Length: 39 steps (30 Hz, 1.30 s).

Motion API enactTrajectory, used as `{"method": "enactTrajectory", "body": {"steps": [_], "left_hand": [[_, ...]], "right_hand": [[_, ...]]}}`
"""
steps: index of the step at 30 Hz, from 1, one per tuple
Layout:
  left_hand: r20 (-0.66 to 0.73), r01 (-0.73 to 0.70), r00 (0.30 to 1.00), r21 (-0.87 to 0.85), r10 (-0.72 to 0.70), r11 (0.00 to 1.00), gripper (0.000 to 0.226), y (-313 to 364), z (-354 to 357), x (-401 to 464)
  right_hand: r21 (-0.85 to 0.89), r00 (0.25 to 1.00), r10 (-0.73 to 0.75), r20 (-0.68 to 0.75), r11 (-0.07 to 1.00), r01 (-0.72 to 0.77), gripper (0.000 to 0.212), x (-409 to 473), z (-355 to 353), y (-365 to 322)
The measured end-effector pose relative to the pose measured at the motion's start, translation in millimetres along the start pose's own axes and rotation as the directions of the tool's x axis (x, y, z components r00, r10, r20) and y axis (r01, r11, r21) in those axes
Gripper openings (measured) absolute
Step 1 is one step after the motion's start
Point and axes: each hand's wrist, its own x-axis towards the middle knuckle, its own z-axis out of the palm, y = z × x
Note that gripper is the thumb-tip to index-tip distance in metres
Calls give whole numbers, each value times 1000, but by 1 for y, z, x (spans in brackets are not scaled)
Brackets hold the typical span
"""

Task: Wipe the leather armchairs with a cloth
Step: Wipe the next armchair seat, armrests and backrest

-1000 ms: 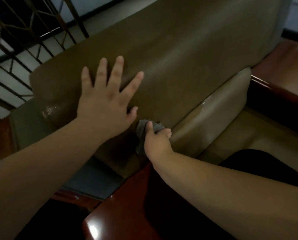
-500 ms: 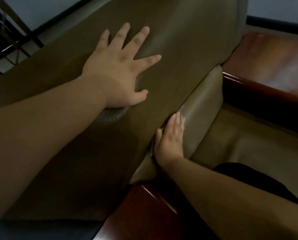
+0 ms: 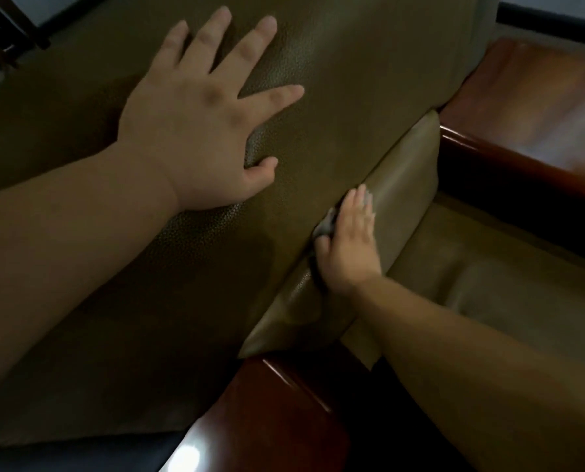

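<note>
Ideally we kept our right hand [image 3: 347, 245] flat on the cloth [image 3: 325, 226] against the backrest [image 3: 352, 80], left hand [image 3: 202, 127] spread above.

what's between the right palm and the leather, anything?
Head view: the grey cloth lies under the right hand, pressed against the armchair leather at the backrest seam; only its edge shows.

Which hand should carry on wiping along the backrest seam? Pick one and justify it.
Right. The right hand already presses the grey cloth into the seam of the armchair. The left hand lies flat, fingers spread on the backrest, holding nothing.
</note>
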Motion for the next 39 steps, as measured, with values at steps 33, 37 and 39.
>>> {"method": "enactTrajectory", "body": {"steps": [33,37,39], "left_hand": [[39,53,998,16,-54,998,90,1,13,8],[58,65,996,66,-69,996,89,27,14,33],[74,47,996,99,-54,994,88,44,16,55]], "right_hand": [[-4,996,23,-90,1000,-23,85,73,-23,58],[-87,972,-228,-57,971,223,85,-12,33,32],[-79,962,-269,-39,961,265,89,-21,37,40]]}}
